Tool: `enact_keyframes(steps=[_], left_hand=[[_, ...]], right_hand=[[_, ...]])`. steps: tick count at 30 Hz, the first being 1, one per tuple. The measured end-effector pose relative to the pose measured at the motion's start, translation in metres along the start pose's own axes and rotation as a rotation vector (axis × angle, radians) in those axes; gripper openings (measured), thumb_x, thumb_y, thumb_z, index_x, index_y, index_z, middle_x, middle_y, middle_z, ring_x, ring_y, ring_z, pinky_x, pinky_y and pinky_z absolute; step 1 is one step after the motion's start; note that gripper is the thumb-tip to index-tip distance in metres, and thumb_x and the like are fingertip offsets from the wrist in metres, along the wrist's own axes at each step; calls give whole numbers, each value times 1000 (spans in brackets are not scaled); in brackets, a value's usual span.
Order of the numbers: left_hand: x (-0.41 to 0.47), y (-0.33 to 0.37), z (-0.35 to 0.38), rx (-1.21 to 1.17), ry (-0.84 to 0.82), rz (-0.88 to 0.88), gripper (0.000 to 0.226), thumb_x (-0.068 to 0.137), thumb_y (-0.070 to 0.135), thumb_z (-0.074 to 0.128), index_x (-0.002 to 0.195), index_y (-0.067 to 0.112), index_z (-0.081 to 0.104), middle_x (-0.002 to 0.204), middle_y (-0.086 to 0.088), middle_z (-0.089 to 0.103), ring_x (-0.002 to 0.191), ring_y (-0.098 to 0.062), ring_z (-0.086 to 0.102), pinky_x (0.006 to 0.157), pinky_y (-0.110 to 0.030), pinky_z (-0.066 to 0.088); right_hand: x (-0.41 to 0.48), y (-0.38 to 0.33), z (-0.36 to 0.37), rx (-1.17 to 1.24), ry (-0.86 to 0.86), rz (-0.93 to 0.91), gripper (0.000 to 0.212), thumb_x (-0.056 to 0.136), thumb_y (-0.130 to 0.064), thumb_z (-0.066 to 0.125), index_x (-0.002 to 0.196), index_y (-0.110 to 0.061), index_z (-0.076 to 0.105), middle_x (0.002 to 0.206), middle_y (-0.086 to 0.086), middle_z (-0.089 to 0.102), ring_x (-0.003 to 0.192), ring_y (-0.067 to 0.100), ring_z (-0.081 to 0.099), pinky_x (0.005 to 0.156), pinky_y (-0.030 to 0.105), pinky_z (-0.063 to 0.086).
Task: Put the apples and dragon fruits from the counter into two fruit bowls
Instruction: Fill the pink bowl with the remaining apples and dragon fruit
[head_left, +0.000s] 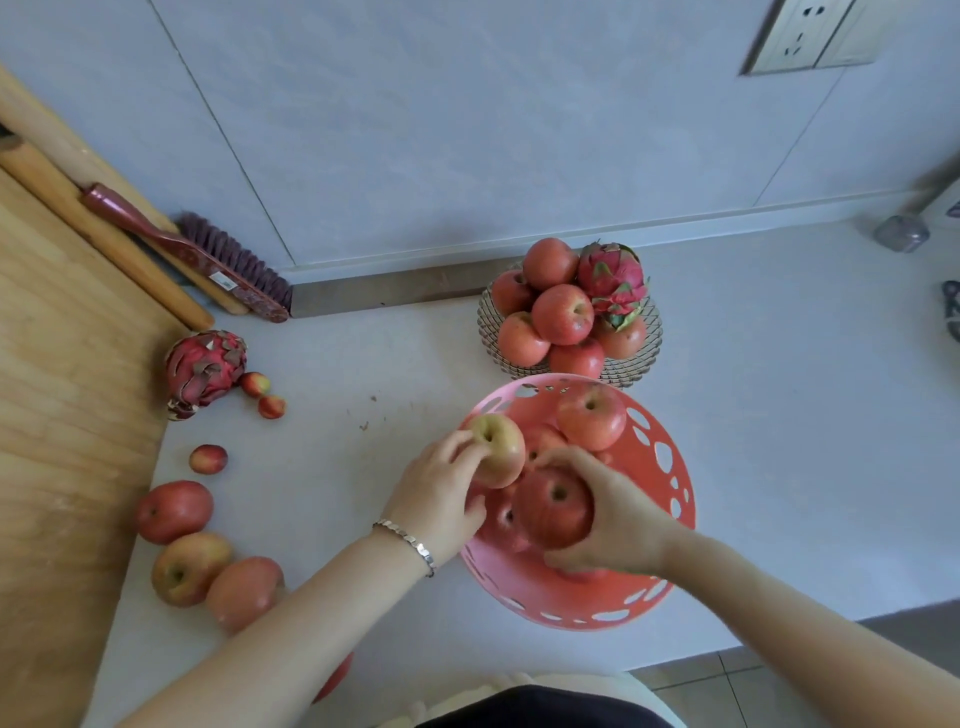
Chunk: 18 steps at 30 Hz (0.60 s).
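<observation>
Presently, two apples in hand over the pink bowl (670, 470). Left hand (441, 499): fingers curled round a yellow-red apple (497, 449) at the bowl's left rim, stem up. Right hand (613, 519): fingers wrapped over a red apple (553, 509) directly above fruit already inside. Wire bowl (649, 332) behind: heaped apples, one dragon fruit (613, 283). Outstanding on counter (363, 364), all leftward: second dragon fruit (205, 371), three large apples (174, 512), small fruits. Left hand is nearer these; likely next reach goes left.
</observation>
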<state>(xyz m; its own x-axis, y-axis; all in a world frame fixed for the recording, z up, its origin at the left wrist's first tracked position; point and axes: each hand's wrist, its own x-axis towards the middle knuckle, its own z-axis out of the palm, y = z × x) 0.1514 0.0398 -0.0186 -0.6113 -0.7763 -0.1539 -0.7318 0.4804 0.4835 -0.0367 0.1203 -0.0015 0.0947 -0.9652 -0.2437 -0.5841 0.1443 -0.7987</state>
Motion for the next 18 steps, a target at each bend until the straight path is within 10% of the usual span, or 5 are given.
enact_keyframes(steps=[7, 12, 18], left_hand=[[-27, -12, 8, -35, -20, 18, 45, 72, 33, 51, 109, 13, 65, 128, -12, 55, 115, -30, 56, 99, -28, 35], [-40, -22, 8, -48, -5, 17, 50, 72, 39, 41, 107, 13, 66, 121, -11, 58, 114, -28, 56, 100, -27, 33], [-52, -28, 4, -86, 10, -44, 61, 69, 47, 34, 112, 16, 64, 129, -9, 53, 122, -26, 48, 101, -23, 28]], right_hand=[[-8, 10, 27, -270, -333, -111, 69, 67, -14, 72, 125, -31, 38, 126, -13, 31, 103, 3, 39, 85, 8, 34], [-3, 7, 28, -507, -416, -232, 69, 71, -12, 64, 132, -24, 34, 136, -1, 34, 115, 24, 47, 92, 37, 46], [-6, 2, 30, -673, -398, -279, 65, 75, -11, 59, 134, -20, 33, 139, 2, 35, 118, 27, 46, 91, 40, 44]])
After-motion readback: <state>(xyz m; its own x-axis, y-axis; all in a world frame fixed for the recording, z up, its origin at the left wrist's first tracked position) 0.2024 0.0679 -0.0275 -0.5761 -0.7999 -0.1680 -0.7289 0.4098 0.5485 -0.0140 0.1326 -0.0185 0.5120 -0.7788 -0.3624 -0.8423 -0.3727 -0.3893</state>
